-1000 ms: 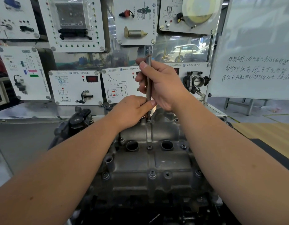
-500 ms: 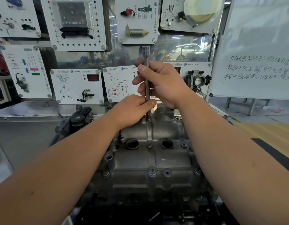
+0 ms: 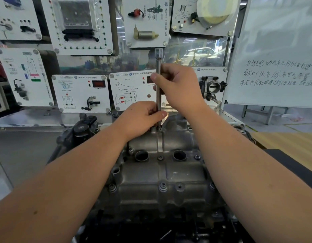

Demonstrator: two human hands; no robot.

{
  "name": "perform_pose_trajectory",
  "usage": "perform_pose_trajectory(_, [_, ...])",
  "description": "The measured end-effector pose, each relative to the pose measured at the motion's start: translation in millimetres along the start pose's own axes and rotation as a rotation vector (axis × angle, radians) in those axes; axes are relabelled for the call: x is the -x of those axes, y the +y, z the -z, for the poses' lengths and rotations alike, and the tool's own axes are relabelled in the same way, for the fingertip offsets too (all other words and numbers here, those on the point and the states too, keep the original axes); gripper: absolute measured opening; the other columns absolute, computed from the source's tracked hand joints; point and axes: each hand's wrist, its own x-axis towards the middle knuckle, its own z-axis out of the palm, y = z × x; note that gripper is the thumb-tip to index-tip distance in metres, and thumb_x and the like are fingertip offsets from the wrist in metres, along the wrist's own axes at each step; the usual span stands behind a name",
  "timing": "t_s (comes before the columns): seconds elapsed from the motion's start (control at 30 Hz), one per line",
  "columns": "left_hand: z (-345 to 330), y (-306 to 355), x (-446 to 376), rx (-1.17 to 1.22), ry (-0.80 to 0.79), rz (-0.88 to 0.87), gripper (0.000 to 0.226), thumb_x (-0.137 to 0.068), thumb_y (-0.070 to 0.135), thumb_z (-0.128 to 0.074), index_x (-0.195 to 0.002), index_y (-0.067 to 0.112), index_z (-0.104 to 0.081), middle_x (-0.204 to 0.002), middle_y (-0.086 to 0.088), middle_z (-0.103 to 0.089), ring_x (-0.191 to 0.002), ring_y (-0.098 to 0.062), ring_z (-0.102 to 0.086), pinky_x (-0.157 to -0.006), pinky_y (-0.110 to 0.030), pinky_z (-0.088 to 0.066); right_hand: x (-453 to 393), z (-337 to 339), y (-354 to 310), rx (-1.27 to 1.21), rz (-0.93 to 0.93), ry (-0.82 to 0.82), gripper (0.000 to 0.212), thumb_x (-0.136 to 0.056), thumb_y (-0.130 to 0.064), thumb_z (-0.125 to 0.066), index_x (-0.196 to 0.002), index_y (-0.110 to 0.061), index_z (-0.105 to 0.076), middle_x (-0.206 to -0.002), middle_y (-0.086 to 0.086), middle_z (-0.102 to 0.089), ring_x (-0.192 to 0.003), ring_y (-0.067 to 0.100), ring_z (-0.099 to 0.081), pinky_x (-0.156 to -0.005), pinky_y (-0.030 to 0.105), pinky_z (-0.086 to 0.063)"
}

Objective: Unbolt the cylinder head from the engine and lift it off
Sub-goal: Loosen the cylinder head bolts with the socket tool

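The grey cast cylinder head (image 3: 169, 174) sits on top of the engine in the middle of the view, with two round plug wells and several bolts along its edges. A long steel socket extension (image 3: 158, 67) stands upright on a bolt at the head's far edge. My right hand (image 3: 181, 88) grips the bar's upper part, thumb across it. My left hand (image 3: 143, 116) pinches the bar's lower end just above the bolt. The bar's tip and the bolt are partly hidden by my left fingers.
Behind the engine stands a display wall of white training panels (image 3: 81, 92) with sensors and a throttle body (image 3: 213, 86). A whiteboard (image 3: 278, 55) with handwriting stands at the right. A black component (image 3: 81, 130) sits at the engine's left, and a wooden surface (image 3: 292, 142) at the right.
My right hand has shifted its grip on the bar, fingers turning round it. The left hand stays pinched at the bar's base. The bar remains upright on the same bolt.
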Motion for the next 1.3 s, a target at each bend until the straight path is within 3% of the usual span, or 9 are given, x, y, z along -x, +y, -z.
perform_pose_trajectory(0.17, [1,-3,0,0.169,-0.058,0.032,0.022,-0.102,0.028,-0.058,-0.096,0.009,-0.068,-0.094,-0.008,-0.077,-0.092,-0.027,-0.072,-0.092,-0.053,-0.053,5,-1,-1,0.043,0.038,-0.029,0.018,-0.103,-0.015,-0.051,-0.105,0.000,-0.062,-0.085,0.001,-0.073,-0.070,0.007,-0.073,-0.077,0.045,-0.060])
perform_pose_trajectory(0.3, [-1,-5,0,0.198,-0.044,0.022,0.018,-0.100,0.025,-0.063,-0.101,0.008,-0.065,-0.089,-0.002,-0.077,-0.085,-0.019,-0.074,-0.089,-0.051,-0.056,10,-5,-2,0.062,0.064,-0.026,0.047,-0.102,-0.022,-0.057,-0.146,-0.012,-0.045,-0.088,0.001,-0.076,-0.073,0.005,-0.073,-0.079,0.029,-0.058])
perform_pose_trajectory(0.37, [-2,-7,-1,0.179,-0.037,0.007,0.020,-0.098,0.029,-0.065,-0.102,0.009,-0.064,-0.087,-0.001,-0.077,-0.084,-0.020,-0.074,-0.085,-0.051,-0.057,10,-7,-3,0.102,0.086,0.033,0.044,-0.096,-0.026,-0.065,-0.137,-0.013,-0.055,-0.086,0.002,-0.073,-0.077,0.017,-0.072,-0.080,0.038,-0.058])
perform_pose_trajectory(0.53, [-4,-11,-4,0.292,-0.043,-0.006,0.012,-0.097,0.034,-0.063,-0.098,0.023,-0.067,-0.088,0.002,-0.077,-0.085,-0.020,-0.074,-0.074,-0.039,-0.054,10,-7,-5,0.083,0.091,0.027,0.015,-0.100,-0.017,-0.057,-0.099,-0.004,-0.065,-0.078,0.003,-0.070,-0.069,0.008,-0.072,-0.071,0.041,-0.058])
perform_pose_trajectory(0.77, [-3,-12,-5,0.315,-0.049,-0.058,0.003,-0.099,0.029,-0.065,-0.099,0.028,-0.067,-0.089,0.002,-0.076,-0.074,-0.010,-0.072,-0.061,-0.014,-0.048,13,-14,-5,0.089,0.078,0.010,0.047,-0.102,-0.027,-0.056,-0.145,-0.014,-0.045,-0.090,0.002,-0.074,-0.078,0.015,-0.072,-0.078,0.039,-0.059])
perform_pose_trajectory(1.0, [-5,-12,-6,0.296,-0.035,-0.039,0.014,-0.100,0.033,-0.060,-0.101,0.020,-0.067,-0.090,-0.001,-0.075,-0.081,-0.023,-0.073,-0.067,-0.035,-0.052,12,-17,-1,0.097,0.048,0.091,0.022,-0.102,-0.022,-0.056,-0.094,-0.002,-0.062,-0.080,0.006,-0.072,-0.075,0.012,-0.073,-0.071,0.043,-0.058])
perform_pose_trajectory(1.1, [-4,-11,-6,0.259,-0.044,-0.052,0.011,-0.103,0.029,-0.058,-0.096,0.027,-0.067,-0.087,0.008,-0.076,-0.079,-0.016,-0.073,-0.066,-0.029,-0.052,12,-16,0,0.096,0.048,0.075,0.022,-0.105,-0.020,-0.048,-0.103,-0.002,-0.060,-0.084,0.002,-0.072,-0.073,0.004,-0.072,-0.068,0.038,-0.059])
perform_pose_trajectory(1.2, [-2,-7,-4,0.194,-0.038,-0.088,0.014,-0.099,0.032,-0.063,-0.097,0.019,-0.066,-0.085,-0.002,-0.075,-0.078,-0.022,-0.072,-0.077,-0.050,-0.056,15,-16,-1,0.063,0.049,0.091,0.034,-0.103,-0.027,-0.055,-0.133,-0.013,-0.051,-0.085,0.002,-0.074,-0.073,0.013,-0.072,-0.071,0.037,-0.059])
perform_pose_trajectory(1.3, [-1,-3,-2,0.203,-0.026,-0.098,0.028,-0.088,0.040,-0.064,-0.102,0.016,-0.064,-0.089,-0.010,-0.072,-0.084,-0.031,-0.069,-0.084,-0.058,-0.053,16,-17,-2,0.116,0.068,0.153,0.031,-0.096,-0.031,-0.067,-0.118,-0.011,-0.059,-0.086,0.001,-0.072,-0.078,0.021,-0.070,-0.075,0.042,-0.056])
